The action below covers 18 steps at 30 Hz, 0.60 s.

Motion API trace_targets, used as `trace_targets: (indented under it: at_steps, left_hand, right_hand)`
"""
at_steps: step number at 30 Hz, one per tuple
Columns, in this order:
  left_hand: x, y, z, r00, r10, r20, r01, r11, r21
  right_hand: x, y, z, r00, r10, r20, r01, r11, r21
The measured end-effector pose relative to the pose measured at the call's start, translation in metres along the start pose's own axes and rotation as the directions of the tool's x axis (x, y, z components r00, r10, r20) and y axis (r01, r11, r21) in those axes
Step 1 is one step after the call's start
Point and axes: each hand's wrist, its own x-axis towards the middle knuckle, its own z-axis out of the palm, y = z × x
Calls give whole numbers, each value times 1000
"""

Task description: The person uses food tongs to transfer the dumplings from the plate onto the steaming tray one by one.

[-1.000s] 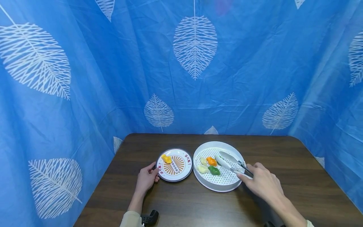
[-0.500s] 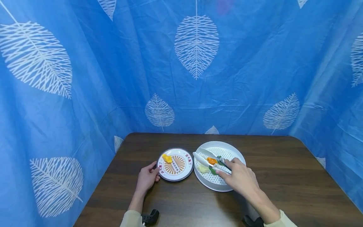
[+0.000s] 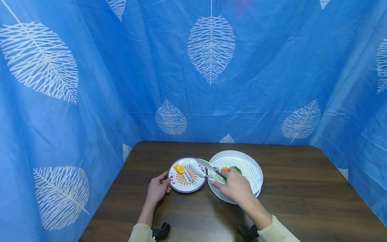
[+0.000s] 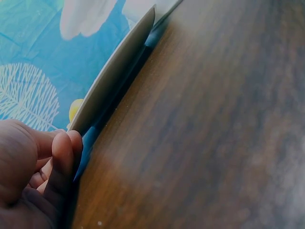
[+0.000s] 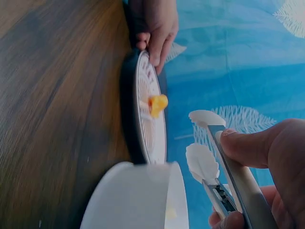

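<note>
In the head view, my left hand pinches the left rim of a white patterned plate. The left wrist view shows the thumb and fingers on the rim of the plate. A yellow dumpling-shaped piece lies on the plate's left part. My right hand grips metal tongs with white tips. These tips hang above the plate's right edge, apart, with nothing visible between them. Below the right hand, a round white steamer tray holds an orange piece and a green piece; the hand and tongs hide other pieces.
The plate and the steamer tray stand side by side on a dark wooden table. A blue curtain with white leaf prints surrounds the table's back and sides. Black wrist straps sit on both forearms.
My right hand has carried the tongs leftward, from over the steamer tray to the plate's right edge. The left hand stays on the plate, and the yellow piece has not moved.
</note>
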Motion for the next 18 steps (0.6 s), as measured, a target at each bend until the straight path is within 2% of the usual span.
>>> trace_targets:
  at_steps: [8,18]
  left_hand:
    - [3,0,1,1000,0,-2,0,1000,9]
    - [2,-3,0,1000,3,-6,-3,1000,5]
  right_hand:
    - [10,-18,13,999,0,44,-3,999,48]
    - [22,-34,28,992,25,120,-32,998,57]
